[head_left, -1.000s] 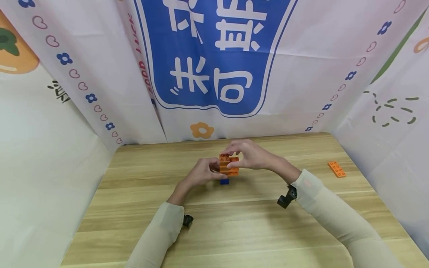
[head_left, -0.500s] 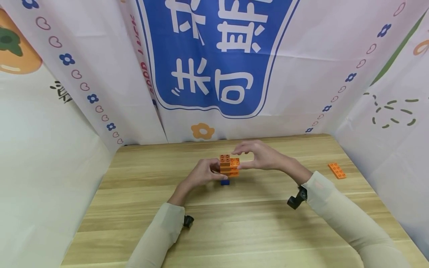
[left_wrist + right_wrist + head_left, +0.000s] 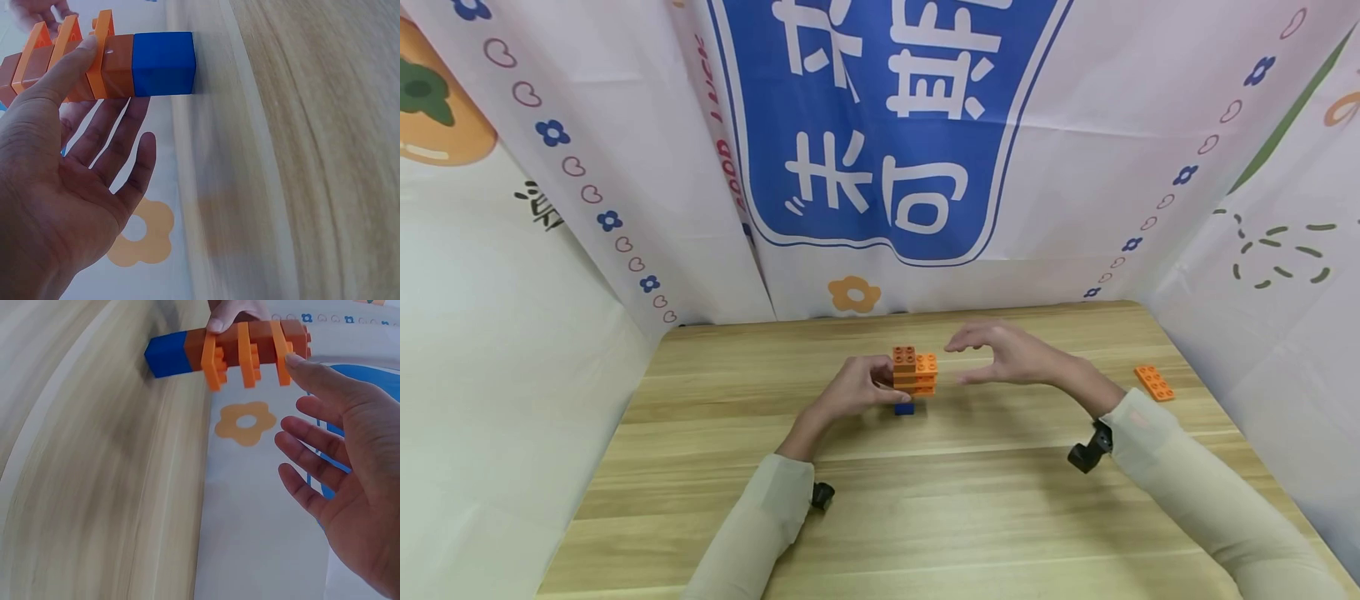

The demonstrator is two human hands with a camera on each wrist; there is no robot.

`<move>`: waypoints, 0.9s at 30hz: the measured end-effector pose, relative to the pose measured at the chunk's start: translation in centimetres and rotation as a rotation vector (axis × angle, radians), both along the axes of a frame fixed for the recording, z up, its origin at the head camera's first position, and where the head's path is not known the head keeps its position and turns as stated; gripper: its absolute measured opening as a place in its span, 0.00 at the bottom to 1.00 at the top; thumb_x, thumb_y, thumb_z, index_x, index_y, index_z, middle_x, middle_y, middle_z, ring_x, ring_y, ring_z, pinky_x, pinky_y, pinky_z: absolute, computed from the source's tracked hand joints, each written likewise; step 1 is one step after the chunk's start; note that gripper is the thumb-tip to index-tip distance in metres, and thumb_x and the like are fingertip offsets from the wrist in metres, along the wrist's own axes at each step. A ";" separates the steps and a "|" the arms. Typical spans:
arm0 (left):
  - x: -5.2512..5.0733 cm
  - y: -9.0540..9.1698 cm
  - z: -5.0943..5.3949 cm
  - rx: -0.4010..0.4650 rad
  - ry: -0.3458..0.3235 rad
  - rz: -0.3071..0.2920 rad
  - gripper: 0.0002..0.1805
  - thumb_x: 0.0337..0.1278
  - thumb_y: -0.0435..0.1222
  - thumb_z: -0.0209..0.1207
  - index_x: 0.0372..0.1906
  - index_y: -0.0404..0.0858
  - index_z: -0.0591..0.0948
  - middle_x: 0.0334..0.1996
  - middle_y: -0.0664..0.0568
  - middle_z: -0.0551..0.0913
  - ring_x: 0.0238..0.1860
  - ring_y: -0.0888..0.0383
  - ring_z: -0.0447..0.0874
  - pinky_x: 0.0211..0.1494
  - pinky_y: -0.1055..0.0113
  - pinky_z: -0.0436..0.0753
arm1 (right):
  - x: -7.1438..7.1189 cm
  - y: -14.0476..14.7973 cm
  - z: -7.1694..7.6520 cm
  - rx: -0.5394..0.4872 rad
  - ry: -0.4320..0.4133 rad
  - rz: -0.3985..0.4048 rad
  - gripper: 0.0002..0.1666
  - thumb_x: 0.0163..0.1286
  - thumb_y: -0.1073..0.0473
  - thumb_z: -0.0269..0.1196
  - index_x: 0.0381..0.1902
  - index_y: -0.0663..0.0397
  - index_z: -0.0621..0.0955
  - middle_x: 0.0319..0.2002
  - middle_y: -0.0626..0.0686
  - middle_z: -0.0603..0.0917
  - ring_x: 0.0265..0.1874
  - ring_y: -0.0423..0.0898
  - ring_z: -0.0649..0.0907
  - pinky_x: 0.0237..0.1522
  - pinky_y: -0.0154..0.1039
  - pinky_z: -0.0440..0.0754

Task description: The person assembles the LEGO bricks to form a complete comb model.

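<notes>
A tower of toy building bricks (image 3: 904,367) stands upright on the table, with a blue brick (image 3: 164,64) at its base. Above the blue one, brown bricks (image 3: 228,347) alternate with three flat orange plates (image 3: 249,356) that jut out to the right, and a brown brick tops the tower. My left hand (image 3: 859,385) holds the tower low down from the left, thumb in front and fingers behind. To the right of the tower, my right hand (image 3: 1018,357) is apart from it, thumb and fingers spread, holding nothing.
A loose orange plate (image 3: 1153,382) with studs up lies at the right side of the wooden table (image 3: 925,517). A printed white cloth (image 3: 1060,200) hangs behind the table, with more cloth at both sides.
My right hand has let go of the upper part of the tower and drawn away to the right, its fingers spreading. The left hand keeps its hold, and the tower stays in place.
</notes>
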State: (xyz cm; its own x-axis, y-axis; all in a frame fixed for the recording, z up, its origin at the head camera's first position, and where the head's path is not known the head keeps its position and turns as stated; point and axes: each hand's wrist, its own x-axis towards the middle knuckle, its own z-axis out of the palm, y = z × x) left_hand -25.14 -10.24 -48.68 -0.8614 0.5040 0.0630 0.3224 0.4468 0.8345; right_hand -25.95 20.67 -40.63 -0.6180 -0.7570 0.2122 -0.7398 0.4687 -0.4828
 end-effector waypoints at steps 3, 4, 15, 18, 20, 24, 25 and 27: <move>0.0 0.0 0.0 -0.003 0.001 0.001 0.14 0.55 0.42 0.80 0.42 0.43 0.87 0.37 0.57 0.89 0.37 0.58 0.86 0.42 0.63 0.86 | 0.0 0.8 -0.2 0.010 -0.003 -0.009 0.27 0.64 0.48 0.79 0.58 0.53 0.88 0.56 0.50 0.88 0.55 0.50 0.86 0.55 0.50 0.87; 0.0 0.0 0.0 -0.004 0.001 0.001 0.14 0.55 0.42 0.80 0.42 0.43 0.87 0.37 0.57 0.89 0.37 0.58 0.87 0.42 0.63 0.86 | 0.1 1.0 -0.3 0.014 -0.003 -0.011 0.27 0.64 0.48 0.79 0.57 0.53 0.88 0.56 0.50 0.88 0.55 0.50 0.86 0.55 0.50 0.87; 0.2 0.0 0.2 0.004 -0.002 -0.007 0.13 0.56 0.41 0.79 0.38 0.43 0.85 0.36 0.56 0.89 0.38 0.58 0.88 0.44 0.64 0.87 | 0.3 3.6 -0.9 0.057 0.004 -0.030 0.26 0.63 0.51 0.80 0.55 0.54 0.89 0.54 0.52 0.89 0.53 0.51 0.88 0.53 0.51 0.87; 0.2 -0.1 0.1 0.004 0.005 -0.008 0.13 0.56 0.41 0.79 0.37 0.42 0.84 0.36 0.56 0.89 0.38 0.58 0.88 0.44 0.64 0.87 | 0.3 4.3 -1.1 0.067 0.002 -0.031 0.24 0.62 0.54 0.81 0.54 0.55 0.89 0.53 0.53 0.89 0.53 0.51 0.88 0.52 0.52 0.87; 0.2 -0.1 0.1 0.005 0.005 -0.009 0.13 0.56 0.41 0.79 0.37 0.43 0.84 0.36 0.55 0.89 0.38 0.58 0.87 0.44 0.64 0.87 | 0.4 4.7 -1.2 0.079 -0.003 -0.037 0.24 0.62 0.53 0.81 0.54 0.55 0.89 0.52 0.53 0.89 0.53 0.51 0.88 0.52 0.52 0.87; 0.1 -0.1 0.0 0.007 0.001 -0.011 0.13 0.57 0.41 0.79 0.39 0.43 0.85 0.37 0.55 0.89 0.38 0.58 0.88 0.44 0.64 0.87 | 0.5 5.7 -1.5 0.100 0.000 -0.051 0.25 0.62 0.52 0.81 0.54 0.55 0.89 0.52 0.53 0.90 0.52 0.51 0.88 0.53 0.52 0.87; 0.1 -0.1 0.0 0.007 0.000 -0.010 0.13 0.57 0.41 0.79 0.39 0.43 0.85 0.37 0.55 0.89 0.39 0.58 0.88 0.44 0.64 0.87 | 0.5 6.0 -1.6 0.102 0.002 -0.054 0.25 0.62 0.52 0.81 0.54 0.55 0.89 0.52 0.53 0.90 0.52 0.51 0.88 0.52 0.52 0.88; 0.1 0.0 0.0 0.008 0.001 -0.009 0.13 0.57 0.41 0.79 0.39 0.43 0.85 0.37 0.55 0.89 0.39 0.58 0.88 0.44 0.63 0.87 | 0.5 6.5 -1.8 0.105 0.011 -0.060 0.25 0.61 0.52 0.81 0.53 0.56 0.89 0.52 0.53 0.90 0.52 0.51 0.88 0.52 0.52 0.88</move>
